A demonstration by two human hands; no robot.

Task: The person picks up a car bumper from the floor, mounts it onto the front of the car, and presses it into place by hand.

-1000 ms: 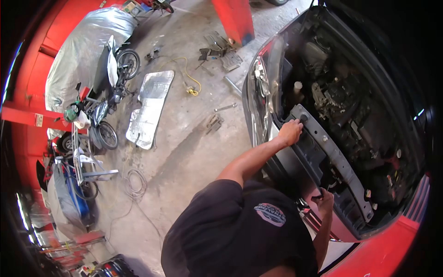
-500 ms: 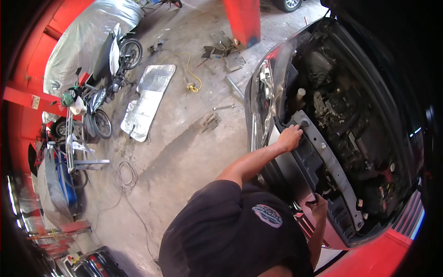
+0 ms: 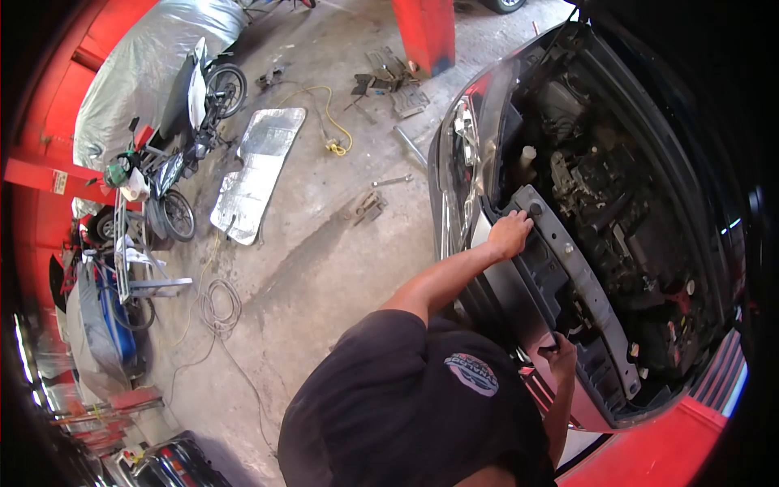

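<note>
A dark car stands at the right with its engine bay uncovered. Along its front runs the bumper cover, beside a grey metal crossbar with bolts and holes. My left hand is closed over the upper end of the cover, its curled fingertips close to a round dark fitting on the crossbar. Farther down the same edge, my right hand grips the cover with thumb and bent fingers; part of that grip is hidden. The headlight lies beyond my left hand.
A wrench, metal parts and a yellow cord lie on the floor. A silver sunshade, coiled hose and motorcycles are at the left. A red post stands behind.
The view has shifted slightly. My left fingers look a little more bent over the edge; my right hand is nearly where it was.
</note>
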